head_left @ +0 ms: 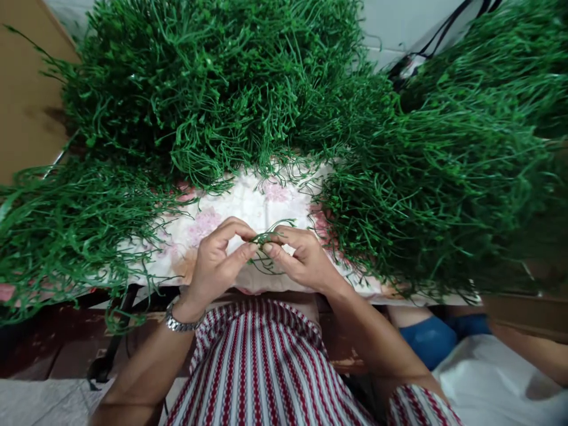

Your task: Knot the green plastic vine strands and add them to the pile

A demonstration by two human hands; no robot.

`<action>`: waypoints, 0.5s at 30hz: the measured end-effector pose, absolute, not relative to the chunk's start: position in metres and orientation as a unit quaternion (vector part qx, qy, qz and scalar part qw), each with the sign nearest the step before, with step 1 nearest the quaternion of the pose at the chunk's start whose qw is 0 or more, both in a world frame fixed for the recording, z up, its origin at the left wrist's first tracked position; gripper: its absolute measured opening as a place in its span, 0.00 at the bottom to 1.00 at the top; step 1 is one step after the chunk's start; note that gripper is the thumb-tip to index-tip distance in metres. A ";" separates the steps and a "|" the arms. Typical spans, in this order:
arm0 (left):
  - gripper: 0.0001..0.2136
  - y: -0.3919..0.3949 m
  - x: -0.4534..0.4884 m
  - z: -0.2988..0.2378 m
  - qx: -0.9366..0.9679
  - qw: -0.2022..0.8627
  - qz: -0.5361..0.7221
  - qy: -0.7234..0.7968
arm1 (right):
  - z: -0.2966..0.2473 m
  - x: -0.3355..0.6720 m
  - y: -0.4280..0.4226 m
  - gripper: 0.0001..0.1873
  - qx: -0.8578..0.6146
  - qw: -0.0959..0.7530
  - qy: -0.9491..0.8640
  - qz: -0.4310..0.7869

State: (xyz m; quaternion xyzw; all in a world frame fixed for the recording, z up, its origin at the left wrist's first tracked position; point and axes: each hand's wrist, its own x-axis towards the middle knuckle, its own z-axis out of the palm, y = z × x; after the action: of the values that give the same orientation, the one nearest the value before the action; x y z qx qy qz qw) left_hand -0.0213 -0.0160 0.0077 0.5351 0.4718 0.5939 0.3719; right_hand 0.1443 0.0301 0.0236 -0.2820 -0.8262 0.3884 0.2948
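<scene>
Several thin green plastic stems (261,239) are pinched between my two hands, just above the front part of a flowered cloth. My left hand (220,254), with a metal watch at its wrist, grips them between thumb and forefinger. From the other side, my right hand (299,251) pinches the same stems, its thumb tip close to the left one. Loose ends stick out above and below the fingertips. How the stems join between the fingers is too small to tell.
A floral cloth (252,204) covers the table. Behind it rises a large heap of green stems (213,77); more piles lie left (71,225) and right (435,195). Another person (501,373) sits close on the right. A brown board (31,89) stands far left.
</scene>
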 end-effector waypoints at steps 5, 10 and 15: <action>0.04 -0.024 -0.023 0.006 0.555 0.345 0.559 0.510 | 0.027 0.144 0.022 0.11 -0.291 0.211 -0.881 0.308; 0.04 -0.030 -0.024 0.008 0.540 0.340 0.519 0.568 | 0.037 0.152 0.016 0.10 -0.269 0.359 -0.871 0.198; 0.04 -0.036 -0.012 0.002 0.507 0.389 0.548 0.540 | 0.017 0.142 0.027 0.21 -0.245 0.360 -0.869 0.237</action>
State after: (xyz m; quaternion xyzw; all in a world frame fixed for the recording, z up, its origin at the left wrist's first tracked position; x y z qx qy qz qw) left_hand -0.0116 -0.0356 0.0018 0.5070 0.5400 0.5475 0.3892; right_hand 0.1421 0.0271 0.0169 -0.2448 -0.8687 0.2366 0.3599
